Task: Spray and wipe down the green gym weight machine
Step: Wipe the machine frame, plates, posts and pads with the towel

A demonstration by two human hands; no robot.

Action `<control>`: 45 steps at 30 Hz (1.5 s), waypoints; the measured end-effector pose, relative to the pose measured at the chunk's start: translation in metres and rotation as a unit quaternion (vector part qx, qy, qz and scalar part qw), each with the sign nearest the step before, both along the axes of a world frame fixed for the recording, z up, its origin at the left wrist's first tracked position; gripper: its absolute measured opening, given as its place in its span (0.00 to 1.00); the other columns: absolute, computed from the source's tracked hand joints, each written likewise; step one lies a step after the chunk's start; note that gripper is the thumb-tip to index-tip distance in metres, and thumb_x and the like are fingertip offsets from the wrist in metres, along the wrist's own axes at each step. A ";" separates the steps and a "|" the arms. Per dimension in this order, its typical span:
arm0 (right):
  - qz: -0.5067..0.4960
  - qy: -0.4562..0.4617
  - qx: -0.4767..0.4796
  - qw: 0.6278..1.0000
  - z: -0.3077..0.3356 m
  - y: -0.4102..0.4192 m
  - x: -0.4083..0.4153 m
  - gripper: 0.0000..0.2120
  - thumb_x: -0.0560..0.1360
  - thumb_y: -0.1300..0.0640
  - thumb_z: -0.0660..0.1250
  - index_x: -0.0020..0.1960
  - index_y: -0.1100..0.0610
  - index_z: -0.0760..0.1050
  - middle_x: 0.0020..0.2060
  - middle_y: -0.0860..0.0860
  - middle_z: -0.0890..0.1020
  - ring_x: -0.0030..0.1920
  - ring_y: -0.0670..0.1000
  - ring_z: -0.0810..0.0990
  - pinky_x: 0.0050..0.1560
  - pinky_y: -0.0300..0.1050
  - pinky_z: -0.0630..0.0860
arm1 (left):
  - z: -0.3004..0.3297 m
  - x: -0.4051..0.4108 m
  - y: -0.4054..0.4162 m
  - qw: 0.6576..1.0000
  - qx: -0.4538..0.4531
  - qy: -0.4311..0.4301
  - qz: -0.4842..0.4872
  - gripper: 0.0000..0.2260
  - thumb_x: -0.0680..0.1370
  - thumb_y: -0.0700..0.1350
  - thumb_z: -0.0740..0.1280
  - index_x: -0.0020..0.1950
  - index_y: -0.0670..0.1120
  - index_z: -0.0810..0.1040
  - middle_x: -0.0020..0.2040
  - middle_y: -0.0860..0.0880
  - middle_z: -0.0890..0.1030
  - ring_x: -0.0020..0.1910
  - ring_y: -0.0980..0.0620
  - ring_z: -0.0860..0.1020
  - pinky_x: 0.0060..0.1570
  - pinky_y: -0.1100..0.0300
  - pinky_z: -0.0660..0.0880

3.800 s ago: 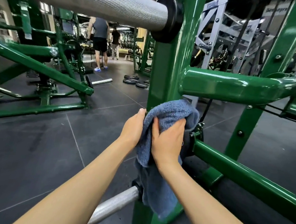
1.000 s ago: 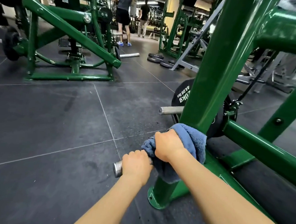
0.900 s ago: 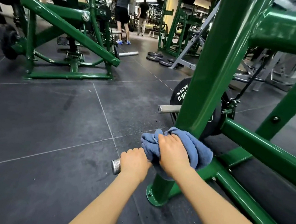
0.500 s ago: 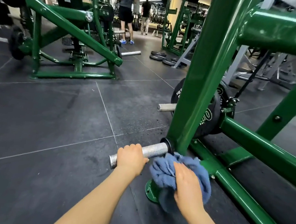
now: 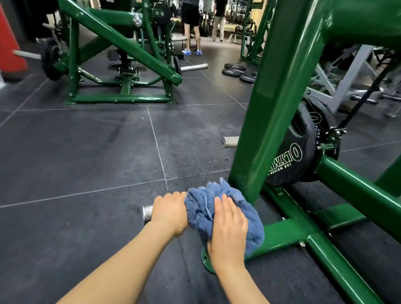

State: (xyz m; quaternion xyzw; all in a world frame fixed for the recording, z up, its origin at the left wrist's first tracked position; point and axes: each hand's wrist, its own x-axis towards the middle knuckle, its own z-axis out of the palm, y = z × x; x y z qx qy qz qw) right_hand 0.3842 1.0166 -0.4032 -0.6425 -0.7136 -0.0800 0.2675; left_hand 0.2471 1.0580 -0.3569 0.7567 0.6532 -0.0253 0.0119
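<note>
The green weight machine [image 5: 276, 105] stands on the dark rubber floor [image 5: 76, 155], its upright post meeting the base rails low in the head view, with a black Olympic weight plate [image 5: 294, 153] loaded just behind the post. A blue terry cloth [image 5: 202, 206] is bunched over the inner part of a knurled steel peg [image 5: 147, 211] at the foot of the post. The cloth is pressed down under the right hand [image 5: 229, 227], whose grip is flat, fingers extended over the fabric rather than curled round it. The bare outer end of the peg is clenched by the left hand [image 5: 170, 211]. No spray bottle is visible.

The wiping appears to be at the lowest part of the frame. With a flat palm, the cloth could slide off the round peg, and knuckles could be knocked against the post or the round foot plate [image 5: 205, 259]. Grit from the floor could be picked up by trailing cloth and smeared on the paint. Other green machines [image 5: 121, 44], loose plates [image 5: 236, 70] and two people [image 5: 199, 14] are well apart beyond.
</note>
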 end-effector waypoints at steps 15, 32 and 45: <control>0.007 -0.078 -0.079 0.994 0.041 0.029 -0.015 0.35 0.51 0.54 0.76 0.58 0.59 0.78 0.51 0.59 0.82 0.55 0.60 0.80 0.58 0.53 0.74 | 0.000 -0.003 -0.001 0.999 -0.024 0.025 -0.011 0.10 0.76 0.47 0.61 0.57 0.51 0.75 0.61 0.51 0.77 0.61 0.48 0.73 0.58 0.57 0.65; 0.094 -0.132 -0.097 0.982 0.053 0.035 -0.010 0.19 0.60 0.53 0.65 0.50 0.54 0.74 0.44 0.53 0.79 0.50 0.58 0.76 0.50 0.48 0.60 | -0.012 -0.045 -0.030 0.992 -0.026 -0.082 0.096 0.26 0.80 0.52 0.58 0.76 0.48 0.54 0.69 0.45 0.65 0.62 0.41 0.73 0.65 0.47 0.66; 0.201 -0.097 -0.029 0.974 0.032 0.041 0.015 0.23 0.59 0.50 0.65 0.53 0.53 0.74 0.44 0.49 0.78 0.47 0.55 0.77 0.47 0.49 0.67 | -0.011 -0.046 -0.036 0.967 -0.025 -0.226 0.117 0.23 0.80 0.50 0.61 0.74 0.49 0.60 0.68 0.46 0.64 0.60 0.41 0.73 0.56 0.51 0.71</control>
